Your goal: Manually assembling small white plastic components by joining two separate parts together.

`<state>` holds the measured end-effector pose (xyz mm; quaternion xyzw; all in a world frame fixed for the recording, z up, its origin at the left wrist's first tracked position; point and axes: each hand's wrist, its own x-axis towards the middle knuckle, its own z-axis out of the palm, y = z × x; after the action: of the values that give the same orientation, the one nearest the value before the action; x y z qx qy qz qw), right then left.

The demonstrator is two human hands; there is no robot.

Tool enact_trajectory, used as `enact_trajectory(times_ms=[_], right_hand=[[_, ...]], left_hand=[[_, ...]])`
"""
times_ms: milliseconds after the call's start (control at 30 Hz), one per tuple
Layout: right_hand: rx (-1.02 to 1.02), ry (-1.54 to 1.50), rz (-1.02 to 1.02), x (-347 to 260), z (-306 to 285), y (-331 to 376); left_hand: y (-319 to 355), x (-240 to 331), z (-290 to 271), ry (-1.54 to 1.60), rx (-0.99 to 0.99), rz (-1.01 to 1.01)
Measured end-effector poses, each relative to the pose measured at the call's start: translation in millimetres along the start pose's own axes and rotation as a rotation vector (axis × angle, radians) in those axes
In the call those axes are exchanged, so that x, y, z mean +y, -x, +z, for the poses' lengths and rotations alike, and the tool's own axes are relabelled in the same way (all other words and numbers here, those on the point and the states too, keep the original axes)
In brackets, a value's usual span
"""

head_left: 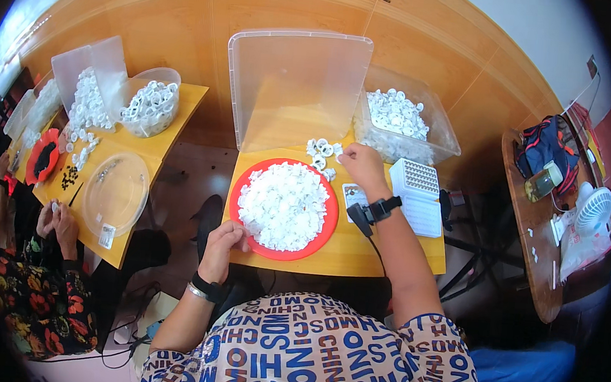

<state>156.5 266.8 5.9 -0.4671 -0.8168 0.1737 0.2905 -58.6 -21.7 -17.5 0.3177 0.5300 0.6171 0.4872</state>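
A round red tray (330, 230) in front of me is heaped with small white plastic pieces (283, 205). My left hand (224, 243) is at the tray's near-left rim with its fingers curled together; whatever they hold is too small to make out. Beyond the tray, my right hand (363, 165) reaches to a few loose white ring-shaped plastic parts (321, 151). Its thumb and fingers are pinched beside those parts, and I cannot tell what is between the fingertips. A black device (374, 211) with a cable is strapped on my right wrist.
A transparent bin (442, 137) of white ring parts stands at the back right, near a white rack with rows of holes (419, 178). A large translucent lid (295, 90) leans upright behind the tray. Left, a co-worker's hands (61, 226) work at another table; a fan (594, 211) stands far right.
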Motion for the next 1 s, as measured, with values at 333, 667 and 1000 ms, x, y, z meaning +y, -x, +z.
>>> enact_trajectory(times_ms=[333,667,1000], right_hand=[[0.038,-0.438,-0.007,-65.4,-60.3,94.0],[0.109,-0.148,-0.597,-143.1,-52.6,143.1],[0.014,-0.193,-0.582,-152.3,-34.3,153.0]], left_hand=[[4.1,4.7,-0.6,-0.035,-0.094,-0.086],[5.3,36.0,49.8,0.237,-0.312,-0.067],[8.4,25.6,41.2,0.455,-0.414,-0.08]])
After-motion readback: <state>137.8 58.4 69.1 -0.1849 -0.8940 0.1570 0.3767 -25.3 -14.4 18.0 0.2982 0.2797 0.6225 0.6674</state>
